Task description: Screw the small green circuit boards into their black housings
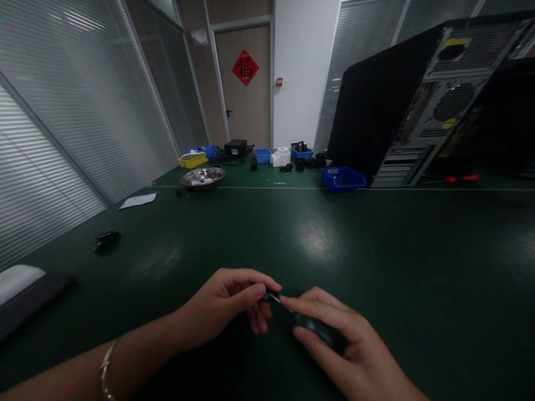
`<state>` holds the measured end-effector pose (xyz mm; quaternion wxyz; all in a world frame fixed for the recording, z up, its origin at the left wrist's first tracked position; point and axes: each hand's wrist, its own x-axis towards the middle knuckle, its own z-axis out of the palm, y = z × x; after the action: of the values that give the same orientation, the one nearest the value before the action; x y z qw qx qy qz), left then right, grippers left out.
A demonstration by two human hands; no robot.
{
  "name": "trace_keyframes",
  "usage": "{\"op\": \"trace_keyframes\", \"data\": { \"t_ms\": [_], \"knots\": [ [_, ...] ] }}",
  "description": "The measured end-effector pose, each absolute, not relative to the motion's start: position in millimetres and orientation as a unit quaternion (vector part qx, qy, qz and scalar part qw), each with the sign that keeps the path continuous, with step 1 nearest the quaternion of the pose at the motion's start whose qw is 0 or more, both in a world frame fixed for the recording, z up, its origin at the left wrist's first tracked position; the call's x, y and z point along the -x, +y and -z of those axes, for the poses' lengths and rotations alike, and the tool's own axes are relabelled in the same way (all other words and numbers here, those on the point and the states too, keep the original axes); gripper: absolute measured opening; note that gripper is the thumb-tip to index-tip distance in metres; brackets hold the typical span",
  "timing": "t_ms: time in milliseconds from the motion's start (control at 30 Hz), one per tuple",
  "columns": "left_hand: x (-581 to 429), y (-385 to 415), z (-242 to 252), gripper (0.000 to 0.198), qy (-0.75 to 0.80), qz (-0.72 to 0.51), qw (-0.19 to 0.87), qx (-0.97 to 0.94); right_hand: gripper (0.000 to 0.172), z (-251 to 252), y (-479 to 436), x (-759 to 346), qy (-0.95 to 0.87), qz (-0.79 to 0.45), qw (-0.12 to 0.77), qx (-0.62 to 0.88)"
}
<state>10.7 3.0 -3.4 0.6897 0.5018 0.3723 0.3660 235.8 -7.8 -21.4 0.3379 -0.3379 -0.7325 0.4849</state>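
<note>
Pinching a small, nearly black piece between thumb and fingertips of the left hand, low in the centre of the frame, with only a short stretch showing, too dim for telling material or exact shape. Gripping a dark, thick-handled tool with a slim silvery metal shaft in the right hand, just to its right, with the shaft pointing up and left at it; cannot tell whether touching. Narrow in both grips, above a glossy dark green tabletop.
</note>
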Motion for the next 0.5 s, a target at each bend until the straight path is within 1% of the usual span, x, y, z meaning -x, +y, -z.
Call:
{"op": "trace_keyframes", "data": {
  "t_ms": [200, 500],
  "knots": [
    [-11.0, 1.7, 5.8, 0.03, 0.37, -0.361, 0.698, -0.495, 0.04, 24.6, -6.7, -236.9, -0.739, -0.478, 0.343, 0.327],
    [-11.0, 2.9, 3.5, 0.032, 0.396, -0.361, 0.668, -0.516, 0.038, 15.0, -8.8, -234.5, -0.743, -0.469, 0.328, 0.346]
  ]
}}
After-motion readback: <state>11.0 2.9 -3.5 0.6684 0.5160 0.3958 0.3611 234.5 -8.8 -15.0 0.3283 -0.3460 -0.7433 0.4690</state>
